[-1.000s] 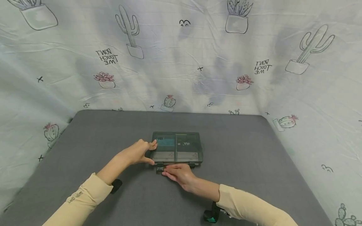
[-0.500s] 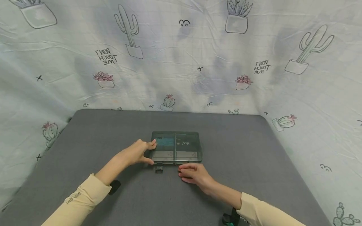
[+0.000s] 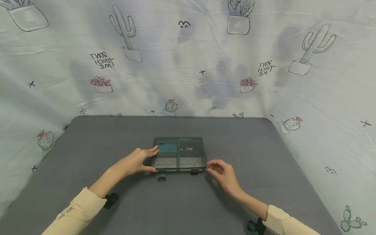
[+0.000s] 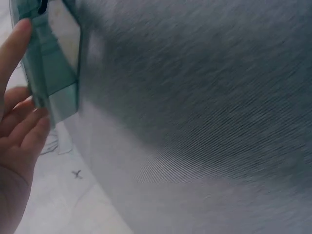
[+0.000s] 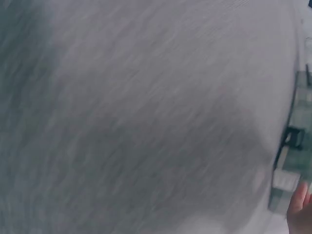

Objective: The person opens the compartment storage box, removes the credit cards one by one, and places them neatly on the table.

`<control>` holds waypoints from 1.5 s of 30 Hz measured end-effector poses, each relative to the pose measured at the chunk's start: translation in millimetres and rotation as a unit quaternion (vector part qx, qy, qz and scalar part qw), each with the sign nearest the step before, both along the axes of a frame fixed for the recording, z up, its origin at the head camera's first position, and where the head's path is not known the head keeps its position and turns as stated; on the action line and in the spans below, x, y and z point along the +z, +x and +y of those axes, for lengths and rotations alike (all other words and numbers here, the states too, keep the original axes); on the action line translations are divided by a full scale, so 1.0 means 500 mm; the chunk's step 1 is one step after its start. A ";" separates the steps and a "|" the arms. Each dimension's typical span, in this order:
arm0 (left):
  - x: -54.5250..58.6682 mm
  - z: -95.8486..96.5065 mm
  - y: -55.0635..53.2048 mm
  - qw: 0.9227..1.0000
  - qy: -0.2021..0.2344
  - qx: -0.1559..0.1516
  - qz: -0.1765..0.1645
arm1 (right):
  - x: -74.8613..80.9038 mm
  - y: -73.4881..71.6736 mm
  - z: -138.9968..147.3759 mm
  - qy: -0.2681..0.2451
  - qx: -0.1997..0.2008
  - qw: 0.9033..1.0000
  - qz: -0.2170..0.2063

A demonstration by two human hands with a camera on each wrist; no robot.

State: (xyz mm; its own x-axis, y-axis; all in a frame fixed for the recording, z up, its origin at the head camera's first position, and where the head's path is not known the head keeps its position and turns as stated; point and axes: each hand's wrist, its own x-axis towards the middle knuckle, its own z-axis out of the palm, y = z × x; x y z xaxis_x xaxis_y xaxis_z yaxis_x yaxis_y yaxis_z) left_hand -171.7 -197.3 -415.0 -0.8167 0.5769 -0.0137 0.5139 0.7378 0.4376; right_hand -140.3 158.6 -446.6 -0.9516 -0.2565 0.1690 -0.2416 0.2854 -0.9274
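A flat, translucent dark green plastic case lies on the grey table, with cards and pale panels showing through its lid. My left hand holds its left end, thumb at the front corner and fingertips on the lid's left edge. In the left wrist view the thumb and curled fingers lie along the case. On the front side, the left latch sticks out toward me; the right latch sits closer to the edge. Beside the right front corner is my right hand, fingers loosely bent, thumb apart from the index finger, fingertips right at the case.
The grey table stretches around the case on all sides. White cloth printed with cactus drawings hangs behind it and at both sides. Dark wrist camera mounts sit under both sleeves.
My right hand has moved from the left latch along the front side, past the right latch, to the case's right corner. The left hand keeps its hold. The view has shifted slightly.
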 end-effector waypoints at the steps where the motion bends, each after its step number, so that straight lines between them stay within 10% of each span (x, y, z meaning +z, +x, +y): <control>1: -0.004 -0.001 0.003 1.000 0.009 0.004 0.009 | -0.004 -0.004 0.003 0.008 -0.003 1.000 0.010; 8: -0.029 -0.001 0.023 0.994 0.079 0.057 0.044 | -0.018 -0.029 0.018 -0.007 0.042 0.999 -0.029; 21: -0.040 -0.008 0.038 0.986 0.125 0.106 -0.039 | -0.025 -0.037 0.008 -0.002 0.065 0.996 -0.060; 38: -0.039 -0.012 0.050 0.983 0.152 0.093 -0.052 | -0.022 -0.029 0.015 0.057 0.048 0.997 0.026; 45: -0.032 -0.012 0.054 0.984 0.138 0.097 -0.050 | -0.024 -0.048 0.019 0.114 0.104 0.978 0.141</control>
State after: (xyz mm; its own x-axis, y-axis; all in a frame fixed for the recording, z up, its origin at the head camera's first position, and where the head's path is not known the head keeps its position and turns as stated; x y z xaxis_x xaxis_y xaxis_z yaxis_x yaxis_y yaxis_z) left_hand -144.6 -203.4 -430.9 -0.9141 0.4038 0.0370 0.3203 0.6633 0.6764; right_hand -164.4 168.3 -458.5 -0.7986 -0.5011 0.3335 -0.5537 0.3941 -0.7336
